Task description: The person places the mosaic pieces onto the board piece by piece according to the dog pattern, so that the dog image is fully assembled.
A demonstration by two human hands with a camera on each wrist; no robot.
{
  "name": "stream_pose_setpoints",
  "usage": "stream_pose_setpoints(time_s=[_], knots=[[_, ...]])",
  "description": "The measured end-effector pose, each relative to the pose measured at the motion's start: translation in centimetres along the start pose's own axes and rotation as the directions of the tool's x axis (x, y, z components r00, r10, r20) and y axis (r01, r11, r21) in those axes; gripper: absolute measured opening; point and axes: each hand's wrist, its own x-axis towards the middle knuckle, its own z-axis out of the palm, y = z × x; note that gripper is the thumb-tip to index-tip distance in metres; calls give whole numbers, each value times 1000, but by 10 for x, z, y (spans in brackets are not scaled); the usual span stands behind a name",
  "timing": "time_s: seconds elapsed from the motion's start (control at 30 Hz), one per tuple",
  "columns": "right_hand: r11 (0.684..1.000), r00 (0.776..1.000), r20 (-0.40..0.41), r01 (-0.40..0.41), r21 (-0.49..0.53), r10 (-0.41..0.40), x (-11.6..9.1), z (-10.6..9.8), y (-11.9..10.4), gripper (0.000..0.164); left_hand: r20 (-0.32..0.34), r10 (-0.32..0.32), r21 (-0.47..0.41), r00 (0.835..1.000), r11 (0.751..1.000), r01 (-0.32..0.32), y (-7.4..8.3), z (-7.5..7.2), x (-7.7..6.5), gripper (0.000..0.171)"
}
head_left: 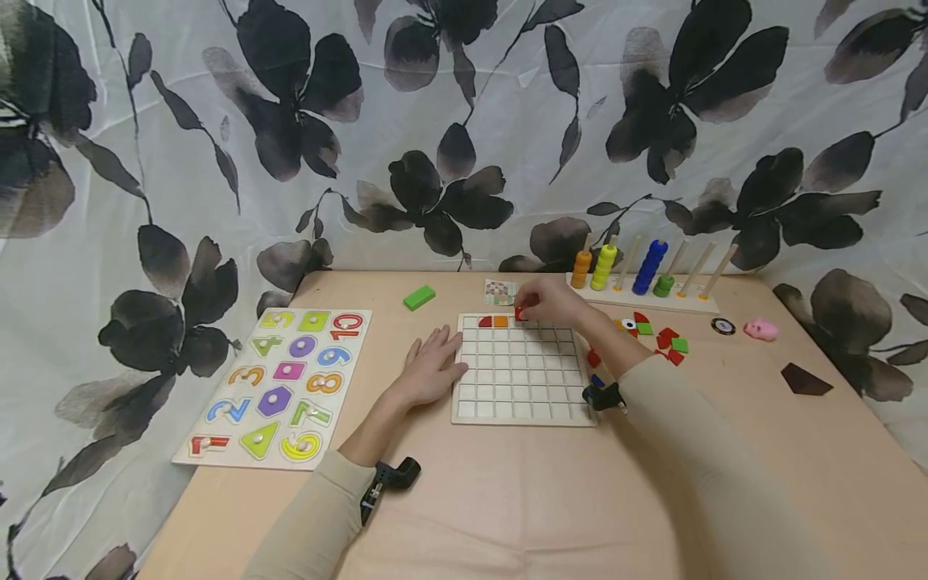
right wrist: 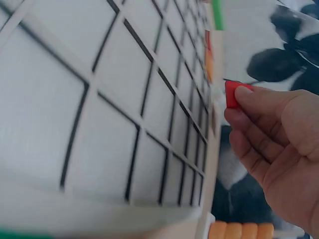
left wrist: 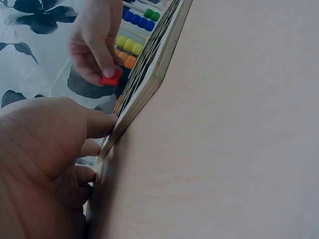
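Observation:
A white grid board (head_left: 522, 383) lies on the table, with a red piece (head_left: 486, 321) and an orange square (head_left: 500, 321) in its top row. My right hand (head_left: 554, 301) is above the board's far edge. Its thumb and fingers pinch a small red tile (right wrist: 231, 94), which also shows in the left wrist view. Along the board's left side rests my left hand (head_left: 429, 366), fingers extended; its thumb touches the wooden edge (left wrist: 144, 94). Just behind the board lies a small pattern card (head_left: 499, 292), partly beside the right hand.
Loose red and green pieces (head_left: 667, 338) lie right of the board, partly behind the right forearm. A peg stand with coloured beads (head_left: 650, 267) stands at the back. The number puzzle (head_left: 290, 387) is at left, a green block (head_left: 419, 297) behind. A pink pig figure (head_left: 761, 329) sits far right.

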Motion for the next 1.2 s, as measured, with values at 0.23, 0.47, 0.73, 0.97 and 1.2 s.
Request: stream_pose_setpoints(time_s=[0.23,0.47,0.73,0.97,1.2], knots=[[996,1000,1,19,-87,-18,14,14,-1,9,-9,-6,15,1000,1000,6,3,-2,0,60],[994,999,0,-40,-98,40,14,18,-3,7,-6,-12,17,1000,1000,12,2,-1,2,60],[987,994,18,-102,-128,105,12,18,-4,13,-11,-4,23,1000,1000,5,6,-4,4,61],[979,997,36,-59,-194,68,8,18,-7,11,-4,-17,16,1000,1000,17,7,-5,3,60],[993,999,30,-33,-117,37,-12,8,4,25,-2,-19,30,1000,999,19,3,1,2,60]])
